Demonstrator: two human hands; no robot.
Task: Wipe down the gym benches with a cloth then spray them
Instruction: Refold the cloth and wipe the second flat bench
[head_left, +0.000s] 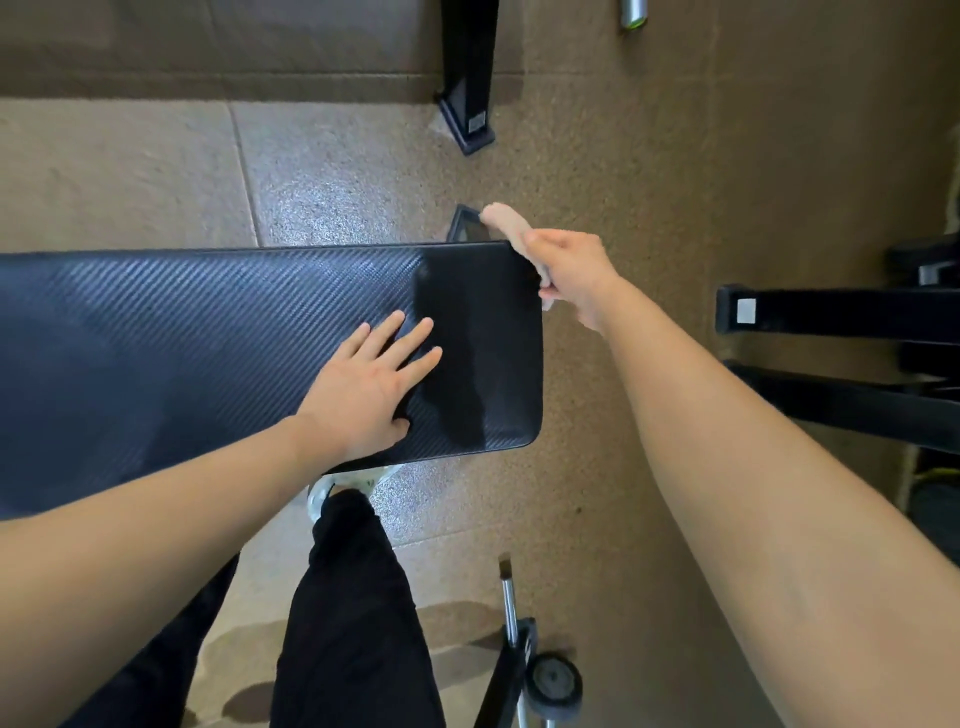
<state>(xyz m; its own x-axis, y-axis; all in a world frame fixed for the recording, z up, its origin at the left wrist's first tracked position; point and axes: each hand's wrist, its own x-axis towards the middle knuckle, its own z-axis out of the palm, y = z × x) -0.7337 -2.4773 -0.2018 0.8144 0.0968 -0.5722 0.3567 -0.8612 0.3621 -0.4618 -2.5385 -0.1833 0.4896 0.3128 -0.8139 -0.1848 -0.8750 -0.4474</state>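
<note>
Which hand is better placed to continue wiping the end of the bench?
The right hand. It already grips the cloth at the far corner of the bench pad. The left hand lies flat and open on the pad, holding nothing.
</note>
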